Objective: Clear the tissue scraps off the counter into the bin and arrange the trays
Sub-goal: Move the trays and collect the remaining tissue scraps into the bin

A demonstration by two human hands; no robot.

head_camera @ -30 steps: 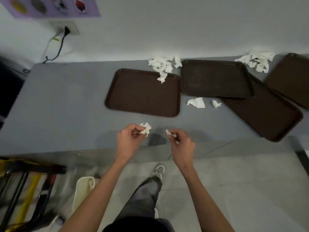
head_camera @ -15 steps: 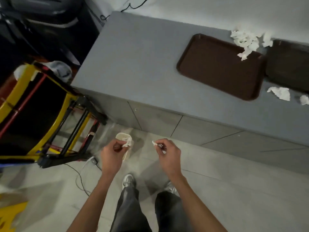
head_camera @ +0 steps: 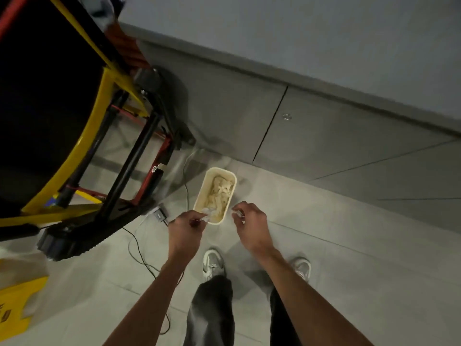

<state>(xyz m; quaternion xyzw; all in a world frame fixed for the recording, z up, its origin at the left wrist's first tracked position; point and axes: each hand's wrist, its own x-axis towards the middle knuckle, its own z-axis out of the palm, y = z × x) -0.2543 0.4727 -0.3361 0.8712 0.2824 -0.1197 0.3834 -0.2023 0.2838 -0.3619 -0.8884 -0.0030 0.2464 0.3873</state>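
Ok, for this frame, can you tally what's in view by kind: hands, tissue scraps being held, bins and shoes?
Hands: 2, left hand, right hand
Held tissue scraps: 2, left scrap, right scrap
Bins: 1, bin, contents too jumbled to count
Shoes: 2, left shoe, right shoe
Total: 7

The bin (head_camera: 220, 169) looks like cream plastic, smooth and matt, and the tissue scraps (head_camera: 219, 193) in it are soft, crumpled paper. The floor tiles (head_camera: 349, 258) are pale, smooth and faintly glossy. The cart frame (head_camera: 106, 88) is yellow-painted metal with black tubes; the trousers (head_camera: 212, 315) are dark cloth
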